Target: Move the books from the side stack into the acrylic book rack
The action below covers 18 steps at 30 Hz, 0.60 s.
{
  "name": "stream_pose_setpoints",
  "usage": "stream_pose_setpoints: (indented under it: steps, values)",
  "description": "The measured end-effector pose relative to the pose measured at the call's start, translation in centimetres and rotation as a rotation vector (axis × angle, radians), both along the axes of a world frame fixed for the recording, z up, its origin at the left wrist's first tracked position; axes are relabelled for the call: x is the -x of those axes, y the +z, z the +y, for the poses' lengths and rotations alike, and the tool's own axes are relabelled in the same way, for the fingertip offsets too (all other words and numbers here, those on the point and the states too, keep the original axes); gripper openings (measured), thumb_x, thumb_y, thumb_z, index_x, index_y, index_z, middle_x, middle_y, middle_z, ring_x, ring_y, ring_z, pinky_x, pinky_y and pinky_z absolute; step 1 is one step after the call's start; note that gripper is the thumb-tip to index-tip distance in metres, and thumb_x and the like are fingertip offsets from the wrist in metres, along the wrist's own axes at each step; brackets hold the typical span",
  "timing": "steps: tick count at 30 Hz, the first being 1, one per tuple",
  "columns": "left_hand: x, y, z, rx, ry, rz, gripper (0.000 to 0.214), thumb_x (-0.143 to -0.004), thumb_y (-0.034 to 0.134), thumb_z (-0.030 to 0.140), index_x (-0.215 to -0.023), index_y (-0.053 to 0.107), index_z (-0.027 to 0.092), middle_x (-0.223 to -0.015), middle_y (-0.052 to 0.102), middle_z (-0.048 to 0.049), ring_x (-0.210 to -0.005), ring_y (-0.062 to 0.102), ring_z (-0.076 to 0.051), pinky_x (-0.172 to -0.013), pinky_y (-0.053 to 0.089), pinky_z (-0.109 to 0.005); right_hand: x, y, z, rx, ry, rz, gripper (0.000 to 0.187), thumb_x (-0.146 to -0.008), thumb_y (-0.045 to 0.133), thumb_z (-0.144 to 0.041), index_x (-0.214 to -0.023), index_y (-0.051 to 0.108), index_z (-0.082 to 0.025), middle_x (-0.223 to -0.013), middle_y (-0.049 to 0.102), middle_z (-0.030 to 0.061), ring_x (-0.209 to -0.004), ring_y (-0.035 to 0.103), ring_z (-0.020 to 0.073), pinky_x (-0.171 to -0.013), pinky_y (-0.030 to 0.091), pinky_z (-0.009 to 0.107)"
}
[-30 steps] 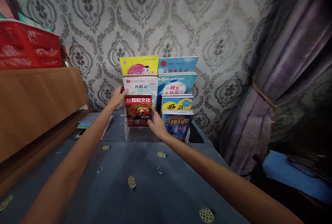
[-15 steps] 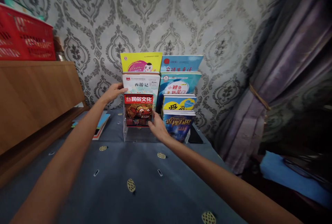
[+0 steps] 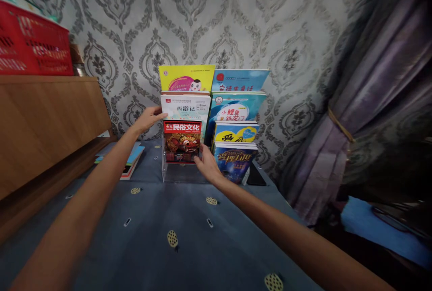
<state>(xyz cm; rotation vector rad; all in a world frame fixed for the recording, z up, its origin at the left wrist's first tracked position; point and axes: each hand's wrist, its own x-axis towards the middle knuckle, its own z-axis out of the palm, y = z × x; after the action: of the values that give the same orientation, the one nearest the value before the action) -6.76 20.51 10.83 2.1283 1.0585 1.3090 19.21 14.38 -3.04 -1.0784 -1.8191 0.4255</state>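
A clear display stand (image 3: 184, 174) holds books in tiers, in two columns. At the front left is a red-topped book (image 3: 182, 142) with a carved mask on its cover. My right hand (image 3: 208, 165) grips its lower right edge, thumb on the front and fingers partly hidden behind. Just behind it stands a white book (image 3: 185, 107), and my left hand (image 3: 150, 119) is closed on its left edge, the thumb over the cover. A yellow book (image 3: 187, 77) rises at the back. In the right column are blue books (image 3: 239, 79), a yellow-and-blue book (image 3: 235, 132) and a dark blue book (image 3: 234, 160).
A dark blue patterned cloth (image 3: 148, 219) covers the table. More books (image 3: 135, 156) lie flat at left, beside a wooden cabinet (image 3: 50, 124) bearing a red basket (image 3: 37, 41). A black flat object (image 3: 256, 177) lies right of the stand. A tied curtain (image 3: 324, 160) hangs at right.
The view has shifted slightly, so the stand and books appear a little further right and higher. Both hands keep nearly the same places on the books.
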Motion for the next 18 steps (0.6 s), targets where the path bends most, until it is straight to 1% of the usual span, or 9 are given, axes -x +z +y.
stream_pose_setpoints:
  steps: [2, 4, 7, 9, 11, 13, 14, 16, 18]
  values:
    - [0.0, 0.0, -0.2, -0.007, 0.01, 0.008, 0.067, -0.069, 0.071, 0.064, -0.11, 0.071, 0.011, -0.111, 0.075, -0.0125, -0.103, 0.066, -0.03, -0.099, 0.048, -0.045, 0.1, -0.2, 0.1, -0.017, -0.006, 0.01, 0.063, -0.079, 0.053, -0.016, -0.141, 0.045, -0.016, -0.134, 0.06, 0.0142, -0.127, 0.055, 0.0271, -0.109, 0.044, 0.047]
    - [0.1, -0.2, -0.4, -0.021, 0.047, 0.012, 0.064, -0.071, 0.069, 0.063, -0.107, 0.07, 0.01, -0.108, 0.074, -0.0136, -0.103, 0.065, -0.03, -0.095, 0.05, -0.043, 0.2, -0.4, 0.2, -0.022, -0.015, 0.016, 0.062, -0.079, 0.053, -0.015, -0.141, 0.045, -0.016, -0.134, 0.06, 0.014, -0.127, 0.055, 0.027, -0.11, 0.044, 0.047]
    - [0.8, -0.6, -0.7, -0.031, 0.181, 0.007, 0.055, -0.073, 0.065, 0.058, -0.101, 0.068, 0.011, -0.103, 0.074, -0.0138, -0.099, 0.066, -0.028, -0.084, 0.054, -0.038, 0.2, -0.5, 0.3, -0.026, -0.016, 0.014, 0.061, -0.079, 0.053, -0.015, -0.14, 0.046, -0.015, -0.133, 0.061, 0.0145, -0.126, 0.056, 0.0272, -0.11, 0.044, 0.047]
    - [1.2, -1.2, -1.1, -0.024, 0.272, -0.025, 0.049, -0.076, 0.06, 0.056, -0.099, 0.066, 0.013, -0.098, 0.073, -0.0125, -0.094, 0.066, -0.026, -0.075, 0.054, -0.035, 0.2, -0.4, 0.2, -0.032, -0.014, 0.011, 0.061, -0.08, 0.052, -0.016, -0.141, 0.045, -0.016, -0.133, 0.06, 0.0148, -0.127, 0.055, 0.0275, -0.11, 0.044, 0.048]
    - [1.4, -2.4, -1.9, -0.003, 0.336, -0.084, 0.045, -0.078, 0.055, 0.054, -0.097, 0.063, 0.014, -0.093, 0.072, -0.0111, -0.089, 0.067, -0.024, -0.067, 0.053, -0.031, 0.1, -0.5, -0.3, -0.047, -0.025, 0.005, 0.063, -0.081, 0.051, -0.016, -0.143, 0.042, -0.015, -0.134, 0.058, 0.0164, -0.129, 0.053, 0.0285, -0.11, 0.043, 0.049]
    - [1.4, -4.4, -3.2, 0.029, 0.373, -0.15, 0.042, -0.077, 0.052, 0.053, -0.095, 0.06, 0.016, -0.09, 0.071, -0.0099, -0.084, 0.067, -0.023, -0.062, 0.051, -0.029, 0.1, -0.8, -1.2, -0.08, -0.032, -0.007, 0.063, -0.083, 0.049, -0.017, -0.146, 0.039, -0.012, -0.136, 0.056, 0.0182, -0.131, 0.052, 0.0288, -0.112, 0.041, 0.05]
    - [1.3, -5.8, -4.1, 0.046, 0.381, -0.173, 0.042, -0.077, 0.051, 0.054, -0.095, 0.06, 0.017, -0.09, 0.071, -0.0092, -0.083, 0.067, -0.023, -0.061, 0.051, -0.029, 0.1, -1.1, -1.8, -0.104, -0.027, -0.013, 0.063, -0.085, 0.048, -0.017, -0.147, 0.037, -0.012, -0.137, 0.055, 0.0187, -0.132, 0.05, 0.0284, -0.114, 0.04, 0.051]
    - [0.9, -9.3, -6.1, 0.088, 0.385, -0.184, 0.041, -0.078, 0.05, 0.055, -0.095, 0.059, 0.019, -0.088, 0.071, -0.0073, -0.082, 0.067, -0.022, -0.06, 0.051, -0.028, 0.0, -2.3, -3.3, -0.15, 0.003, -0.022, 0.062, -0.088, 0.045, -0.018, -0.148, 0.035, -0.012, -0.142, 0.051, 0.0182, -0.136, 0.047, 0.0265, -0.117, 0.036, 0.049]
    - [0.6, -13.5, -8.5, 0.123, 0.403, -0.152, 0.038, -0.079, 0.049, 0.055, -0.092, 0.06, 0.021, -0.086, 0.072, -0.0062, -0.083, 0.068, -0.022, -0.061, 0.051, -0.028, -0.2, -4.2, -5.0, -0.15, 0.045, -0.032, 0.06, -0.091, 0.043, -0.02, -0.15, 0.034, -0.014, -0.148, 0.047, 0.0172, -0.141, 0.042, 0.0253, -0.118, 0.035, 0.049]
